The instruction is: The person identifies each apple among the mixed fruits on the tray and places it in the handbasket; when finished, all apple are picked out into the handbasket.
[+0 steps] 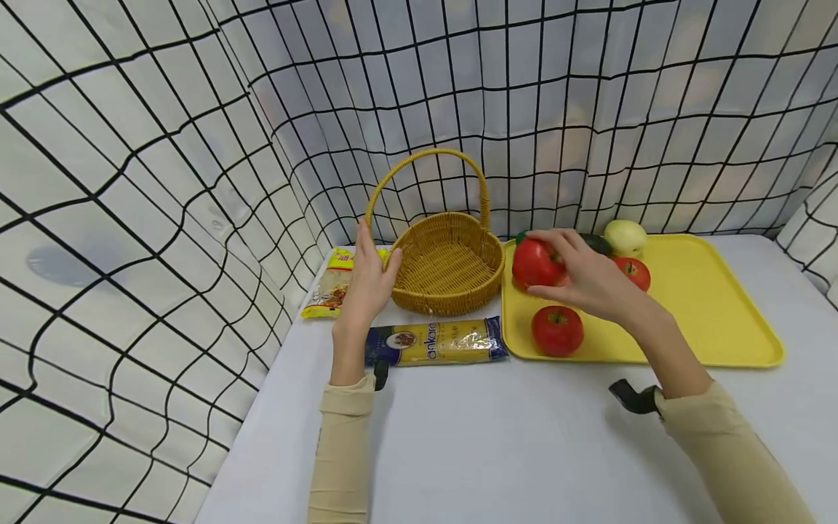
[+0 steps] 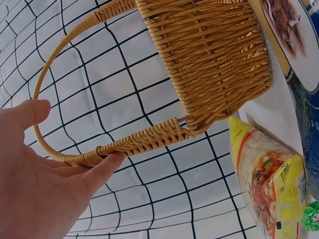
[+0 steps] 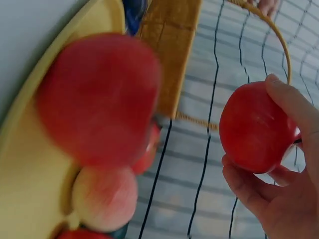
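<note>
My right hand (image 1: 589, 280) grips a red apple (image 1: 535, 263) above the left end of a yellow tray (image 1: 713, 306). In the right wrist view, thumb and fingers wrap the sides of this apple (image 3: 256, 128). Another red apple (image 1: 557, 331) sits on the tray just below, near its front edge. My left hand (image 1: 369, 284) is at the left side of a wicker basket (image 1: 445, 295) with a tall arched handle. Seen from the left wrist, the fairly straight fingers touch the handle (image 2: 144, 139) while the thumb stands apart. The bottom of the basket shows bare wicker.
Behind my right hand, the tray holds a pale green round item (image 1: 625, 238), a dark green one (image 1: 597, 244), a red one (image 1: 632, 273) and a peach (image 3: 104, 199). A pasta packet (image 1: 435, 342) and a yellow food bag (image 1: 327, 287) lie by the basket. Black netting (image 1: 419, 94) surrounds the white table (image 1: 497, 444).
</note>
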The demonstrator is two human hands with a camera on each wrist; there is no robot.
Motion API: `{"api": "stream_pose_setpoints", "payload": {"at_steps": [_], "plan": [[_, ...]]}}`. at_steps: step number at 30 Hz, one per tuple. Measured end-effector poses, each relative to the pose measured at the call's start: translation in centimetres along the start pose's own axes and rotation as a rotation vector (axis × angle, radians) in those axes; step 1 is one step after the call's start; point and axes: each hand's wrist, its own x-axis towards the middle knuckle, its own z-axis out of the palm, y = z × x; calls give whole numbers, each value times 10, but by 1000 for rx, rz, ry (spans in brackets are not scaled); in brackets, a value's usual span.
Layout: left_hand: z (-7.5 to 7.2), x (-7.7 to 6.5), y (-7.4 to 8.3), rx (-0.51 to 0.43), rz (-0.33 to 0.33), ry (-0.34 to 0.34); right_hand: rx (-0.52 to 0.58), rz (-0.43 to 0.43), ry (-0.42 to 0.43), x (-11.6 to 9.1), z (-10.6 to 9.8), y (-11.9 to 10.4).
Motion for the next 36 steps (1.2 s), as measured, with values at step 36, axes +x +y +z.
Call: {"api": "stream_pose_setpoints", "payload": {"at_steps": [36], "plan": [[-1,-5,3,-14,-10,-10,-103,118,-626,204,134,-85]]}}
